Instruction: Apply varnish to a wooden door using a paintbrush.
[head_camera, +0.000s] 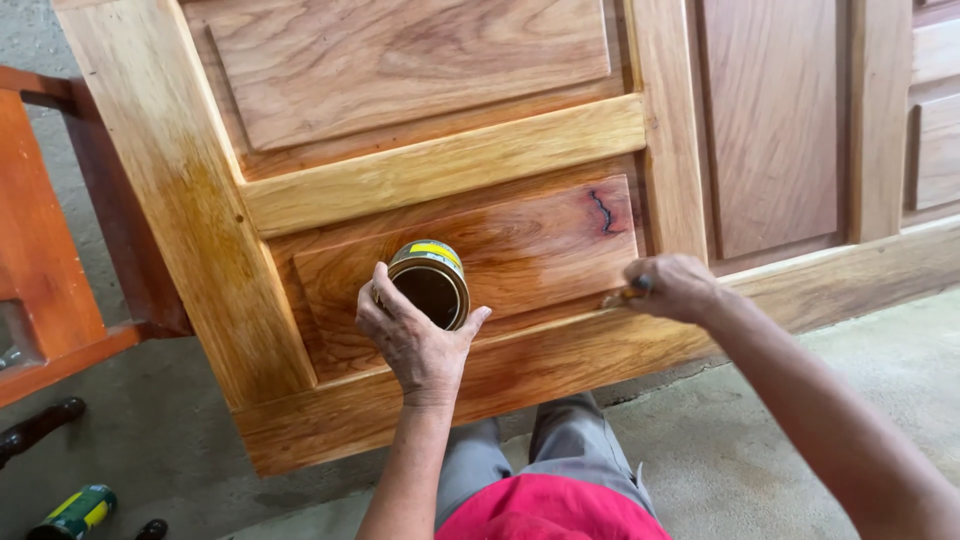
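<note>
Left hand: the left hand (415, 335) is wrapped around an open round tin (430, 283), fingers curled over its near side and thumb out to the right, gripping it from below.
Tin: the tin is tilted so its mouth faces the camera; the inside looks dark brown, the rim is metal, and a yellow band shows on its upper outer wall. It is held just in front of the lower raised panel (470, 250) of a wooden door (440, 165).
Right hand: the right hand (672, 287) is closed around a small brush (625, 296), of which only a short piece shows at the fingers; its tip touches the wood at the lower right corner of the raised panel.
Door: the door is panelled, with a light yellow frame and reddish-brown panels. The left part looks glossy and deeper in colour, while the panels to the right are paler and dull. A dark crack-like mark (602, 211) sits near the upper right of the raised panel.
Floor: grey concrete floor (760, 440) lies under the door's lower edge.
Person: grey trousers (570, 440) and a red garment (550, 510) show at the bottom of the view, between the two forearms.
Left side: a red-orange wooden frame (45, 250) stands to the left of the door, and a green and yellow can (75, 512) lies on the floor in the lower left corner.
</note>
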